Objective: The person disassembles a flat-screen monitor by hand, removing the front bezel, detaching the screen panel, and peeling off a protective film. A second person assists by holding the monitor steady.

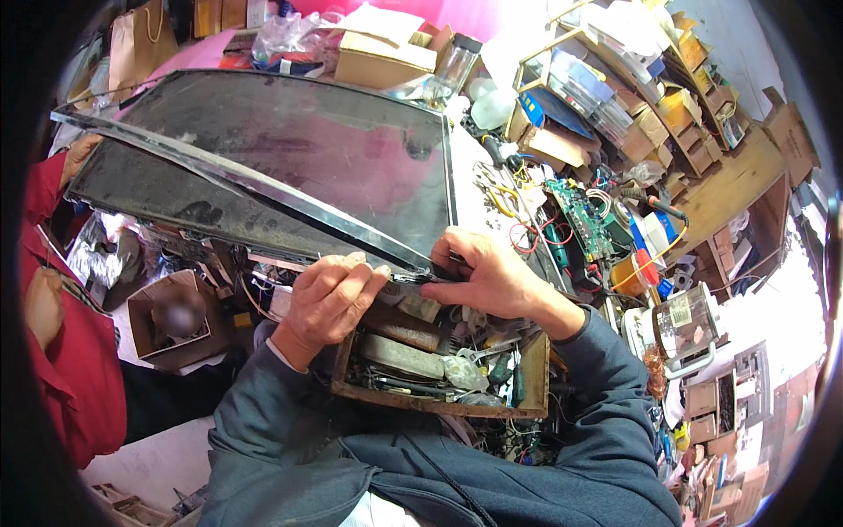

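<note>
A large dusty flat screen panel (347, 132) lies ahead of me. Across it slants a long black frame strip (290, 195), raised off the glass at its left end. My right hand (487, 277) is closed on the strip's near right end, at the corner. Close beside it, my left hand (329, 297) pinches the frame near the same corner, its thumb and fingers drawn together. The exact spot where the fingertips meet the frame is partly hidden. At the far left, another person's hand (81, 156) is at the panel's edge.
Below my hands sits an open wooden drawer (439, 408) of tools and parts. To the right are a green circuit board (575, 220), a soldering iron (663, 208) and tangled wires. Cardboard boxes (382, 63) stand behind the panel. A person in a red top (75, 378) is at left.
</note>
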`<state>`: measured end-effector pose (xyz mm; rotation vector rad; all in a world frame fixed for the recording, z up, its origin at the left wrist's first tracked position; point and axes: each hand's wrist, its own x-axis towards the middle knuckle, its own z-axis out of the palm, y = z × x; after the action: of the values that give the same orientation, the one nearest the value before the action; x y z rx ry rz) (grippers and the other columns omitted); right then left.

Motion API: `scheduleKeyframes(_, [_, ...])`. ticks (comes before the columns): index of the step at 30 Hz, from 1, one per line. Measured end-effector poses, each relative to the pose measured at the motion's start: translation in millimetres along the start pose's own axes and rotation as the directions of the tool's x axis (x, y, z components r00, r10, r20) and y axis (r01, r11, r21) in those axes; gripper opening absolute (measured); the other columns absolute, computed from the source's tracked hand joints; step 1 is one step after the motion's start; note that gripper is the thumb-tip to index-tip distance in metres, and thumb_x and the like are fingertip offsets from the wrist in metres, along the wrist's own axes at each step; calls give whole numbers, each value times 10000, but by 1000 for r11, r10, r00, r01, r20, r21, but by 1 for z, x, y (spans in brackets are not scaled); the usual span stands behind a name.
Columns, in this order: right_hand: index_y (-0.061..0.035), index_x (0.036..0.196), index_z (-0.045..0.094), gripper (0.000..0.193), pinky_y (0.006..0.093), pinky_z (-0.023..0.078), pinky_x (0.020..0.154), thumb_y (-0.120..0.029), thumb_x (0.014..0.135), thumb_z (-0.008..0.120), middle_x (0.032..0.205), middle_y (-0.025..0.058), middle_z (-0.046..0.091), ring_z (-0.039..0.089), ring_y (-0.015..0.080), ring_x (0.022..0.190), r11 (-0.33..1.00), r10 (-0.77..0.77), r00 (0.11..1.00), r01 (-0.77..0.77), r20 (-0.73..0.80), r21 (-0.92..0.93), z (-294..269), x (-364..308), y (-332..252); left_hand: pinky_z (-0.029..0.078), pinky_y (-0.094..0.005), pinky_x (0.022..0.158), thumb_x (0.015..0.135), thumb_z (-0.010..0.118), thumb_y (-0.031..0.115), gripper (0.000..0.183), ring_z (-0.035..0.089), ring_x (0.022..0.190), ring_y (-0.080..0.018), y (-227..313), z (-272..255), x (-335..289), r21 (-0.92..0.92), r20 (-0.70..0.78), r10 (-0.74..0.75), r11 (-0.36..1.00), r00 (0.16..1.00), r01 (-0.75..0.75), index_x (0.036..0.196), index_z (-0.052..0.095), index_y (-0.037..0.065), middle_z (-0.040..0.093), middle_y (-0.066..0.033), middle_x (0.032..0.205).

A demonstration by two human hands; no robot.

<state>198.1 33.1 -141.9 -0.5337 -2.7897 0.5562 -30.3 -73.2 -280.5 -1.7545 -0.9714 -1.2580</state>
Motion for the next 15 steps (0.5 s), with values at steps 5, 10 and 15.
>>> scheduleKeyframes(5, [-69,909,588,376,337,435,642,-230,839,921,814,24,554,525,186,732,1000,4,1000,-4,11,27,-3,1,0,589,-372,901,772,761,62,388,703,1040,-218,0,-1,0,-5,22,-8,1000,1000,8,1156,816,38,686,-35,1128])
scheduleKeyframes(10, [-35,920,587,389,414,490,706,-256,852,899,854,126,612,595,300,781,992,107,990,-112,90,53,-7,3,-6,590,-370,912,758,770,76,403,702,1040,-212,-1,0,-5,-17,17,-18,1000,1000,18,1157,817,45,691,-32,1136])
scheduleKeyframes(15, [-6,966,598,368,447,520,759,-257,886,855,911,166,641,649,362,863,998,-33,991,40,128,-53,-11,7,-7,595,-376,919,758,767,78,388,693,1014,-212,0,0,-2,-35,2,-3,999,1000,3,1141,820,42,692,-40,1132])
